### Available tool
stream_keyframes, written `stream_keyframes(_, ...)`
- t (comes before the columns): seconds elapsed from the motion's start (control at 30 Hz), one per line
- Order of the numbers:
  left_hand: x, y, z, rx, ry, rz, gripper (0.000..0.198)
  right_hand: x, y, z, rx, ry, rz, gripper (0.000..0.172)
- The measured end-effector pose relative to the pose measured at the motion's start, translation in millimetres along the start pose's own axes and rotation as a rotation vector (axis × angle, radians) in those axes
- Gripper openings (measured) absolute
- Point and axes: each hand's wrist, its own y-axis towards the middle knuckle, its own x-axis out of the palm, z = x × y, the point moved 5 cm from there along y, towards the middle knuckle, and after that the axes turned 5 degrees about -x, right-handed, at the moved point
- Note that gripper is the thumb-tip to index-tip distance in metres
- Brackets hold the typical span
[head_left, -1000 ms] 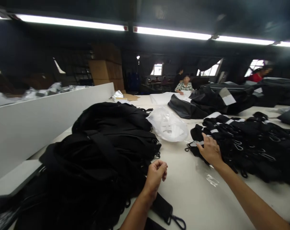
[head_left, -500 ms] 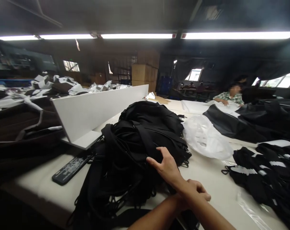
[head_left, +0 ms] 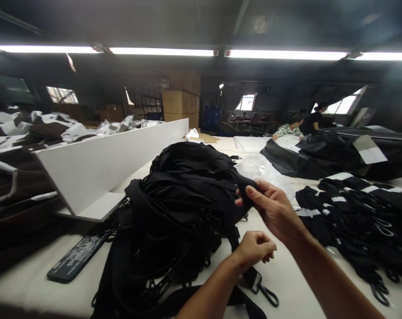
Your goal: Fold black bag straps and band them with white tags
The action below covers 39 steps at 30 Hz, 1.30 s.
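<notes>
A large heap of black webbing straps [head_left: 187,177] lies in front of me, with loops and small hooks hanging out along its lower edge. My right hand [head_left: 270,204] grips a black strap [head_left: 245,188] at the heap's right side, thumb on top and fingers behind. Lower down, my left hand [head_left: 255,248] is closed with its fingers curled; whatever is in them, if anything, is hidden. Behind that hand a strap end runs down to a black snap hook [head_left: 269,294] on the pale table.
A white L-shaped board [head_left: 114,164] stands left of the heap, near a patterned phone [head_left: 79,254]. To the right lie bundled black straps with hooks [head_left: 350,221]. Clear plastic [head_left: 267,173] and black fabric [head_left: 290,159] sit behind. A person in a checked shirt [head_left: 289,130] works farther back.
My right hand has gone from open over the heap to gripping a strap, and has moved right. My left hand came out from under the right forearm. The view turned slightly right.
</notes>
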Motion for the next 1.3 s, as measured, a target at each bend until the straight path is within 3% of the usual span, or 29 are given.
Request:
stream_keyframes(0.1, 14.6, -15, 9, 0.0, -0.024, -0.253, 0.036, -53, -42, -33, -0.051, -0.036, 0.08, 0.022)
stream_keyframes(0.23, 40.3, -47, 7, -0.131, -0.004, -0.942, 0.051, -95, -100, -65, -0.197, 0.064, 0.245, 0.013)
stream_keyframes(0.3, 42.0, -52, 4, -0.159, 0.015, -1.108, 0.059, -109, -121, -82, -0.306, 0.133, 0.331, 0.011)
stream_keyframes(0.37, 38.9, -44, 0, -0.109, 0.01, -1.046, 0.062, -125, -137, -101, -0.408, 0.152, 0.408, 0.012)
stream_keyframes(0.47, 32.7, -29, -2, 0.007, -0.027, -0.804, 0.051, -153, -161, -135, -0.556, 0.101, 0.547, 0.015)
stream_keyframes(0.53, 34.6, -30, 1, 0.048, -0.049, -0.715, 0.049, -169, -181, -155, -0.614, 0.037, 0.621, 0.016)
stream_keyframes(0.6, 46.5, -41, 13, 0.087, -0.047, -0.739, 0.056, -180, -201, -167, -0.617, -0.007, 0.647, 0.018)
stream_keyframes(0.7, 83.0, -73, 47, 0.154, 0.043, -0.952, 0.064, -181, -228, -167, -0.52, -0.01, 0.571, 0.024)
stream_keyframes(0.73, 97.1, -83, 58, 0.162, 0.085, -0.995, 0.063, -178, -236, -163, -0.474, 0.007, 0.521, 0.025)
stream_keyframes(0.87, 151.8, -97, 81, 0.158, 0.193, -0.842, 0.063, -158, -258, -131, -0.235, 0.147, 0.28, 0.028)
stream_keyframes(0.93, 181.5, -102, 68, 0.116, 0.13, -0.85, 0.066, -149, -268, -110, -0.074, 0.212, 0.17, 0.029)
stream_keyframes(1.03, 214.4, -105, 29, -0.088, -0.183, -0.821, 0.072, -141, -287, -78, 0.119, 0.276, 0.07, 0.031)
stream_keyframes(1.1, 219.9, -101, 6, -0.206, -0.456, -0.659, 0.066, -136, -306, -55, 0.246, 0.297, 0.037, 0.031)
stream_keyframes(1.17, 212.6, -95, -7, -0.241, -0.626, -0.439, 0.048, -131, -327, -28, 0.4, 0.293, 0.034, 0.03)
stream_keyframes(1.23, 198.8, -89, -9, -0.198, -0.628, -0.264, 0.034, -128, -347, -2, 0.536, 0.246, 0.091, 0.032)
stream_keyframes(1.3, 185.8, -85, -2, -0.127, -0.539, -0.189, 0.026, -129, -361, 19, 0.591, 0.176, 0.195, 0.032)
